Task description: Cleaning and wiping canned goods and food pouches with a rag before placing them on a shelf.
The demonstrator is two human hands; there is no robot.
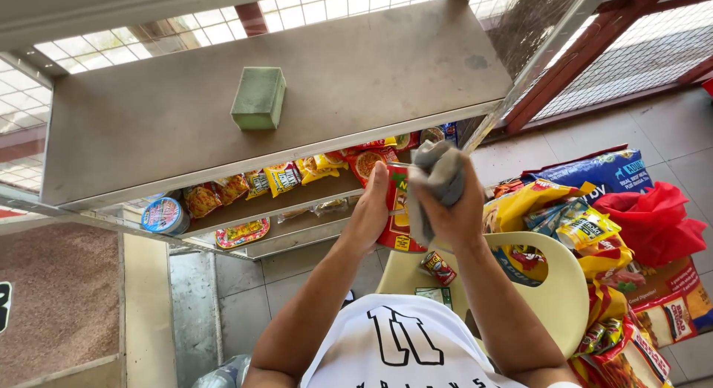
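Note:
My left hand [370, 213] grips a red and yellow can [399, 210] from its left side, holding it upright in front of the shelves. My right hand [454, 202] is closed on a crumpled grey cloth [438, 173] and presses it against the top and right side of the can. Both hands are just below the front edge of the top metal shelf [349, 76], which is bare apart from a green sponge block [258, 98].
The lower shelf [290, 199] holds a row of yellow and red snack packets and a round blue tin [163, 215]. A cream plastic chair [557, 291] below holds a small can [437, 268]. Bags of snacks and a red bag [653, 221] lie on the tiled floor at right.

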